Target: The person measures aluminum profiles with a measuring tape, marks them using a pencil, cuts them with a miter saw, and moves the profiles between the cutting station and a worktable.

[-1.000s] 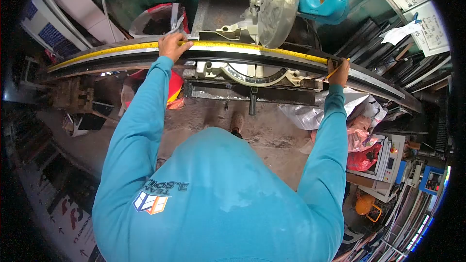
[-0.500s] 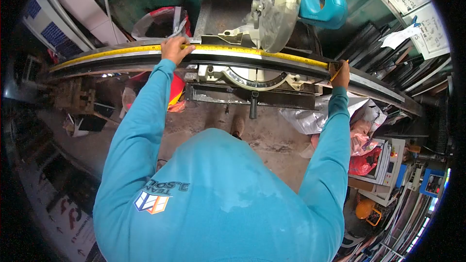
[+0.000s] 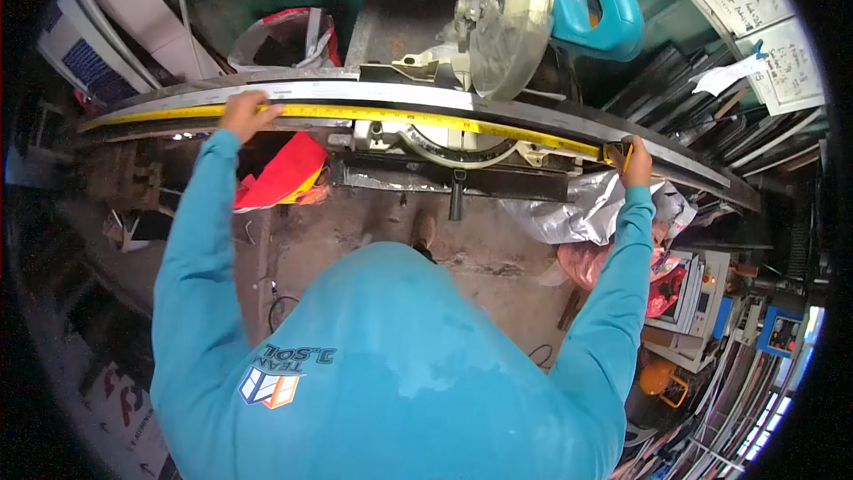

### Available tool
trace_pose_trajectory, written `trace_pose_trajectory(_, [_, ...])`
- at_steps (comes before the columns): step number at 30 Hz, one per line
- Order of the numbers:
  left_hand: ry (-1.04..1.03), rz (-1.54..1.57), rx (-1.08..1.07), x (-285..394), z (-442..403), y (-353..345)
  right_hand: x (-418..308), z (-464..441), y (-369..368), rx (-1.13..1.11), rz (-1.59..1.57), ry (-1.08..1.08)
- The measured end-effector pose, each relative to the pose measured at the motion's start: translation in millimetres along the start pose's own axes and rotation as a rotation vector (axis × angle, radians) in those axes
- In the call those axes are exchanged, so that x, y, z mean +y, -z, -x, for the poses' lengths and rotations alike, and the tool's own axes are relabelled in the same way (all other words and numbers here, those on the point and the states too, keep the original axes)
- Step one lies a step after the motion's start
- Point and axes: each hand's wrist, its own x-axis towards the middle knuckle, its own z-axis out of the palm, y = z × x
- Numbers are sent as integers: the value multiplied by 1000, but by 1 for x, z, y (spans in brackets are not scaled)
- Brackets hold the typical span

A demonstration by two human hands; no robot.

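Note:
A yellow tape measure [image 3: 400, 116] is drawn out across the head view, along the near side of a long dark metal profile with a silvery strip [image 3: 382, 90]. My left hand [image 3: 246, 117] is closed on the blade left of centre, slightly blurred. At the right, my right hand [image 3: 635, 163] grips the dark tape case, and a thin yellow stick like a pencil [image 3: 627, 157] shows between its fingers. Behind the blade's middle stands a mitre saw [image 3: 511, 31] with a teal handle, its head raised. The blade's far left end is hard to make out.
Beneath the blade lies the saw's round base [image 3: 462, 151], with a black knob [image 3: 457, 196] toward me. A red and yellow bag [image 3: 289, 173] hangs at left, silver plastic sheeting [image 3: 560, 209] at right. Many long profiles [image 3: 702, 89] are stacked behind at right.
The tape has come toward me, off the profile's top to its near side. My left hand has slid left and nearer; my right hand has moved slightly right and nearer, still gripping the case.

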Motion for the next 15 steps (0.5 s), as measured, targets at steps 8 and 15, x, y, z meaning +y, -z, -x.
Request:
trace_pose_trajectory(8, [264,-243,-279,-74,74,108,-37,80,-24,-212,-150,-47])
trace_pose_trajectory(15, [-34,21,-512,8,73,104,-82,127,-89,-307,-456,18])
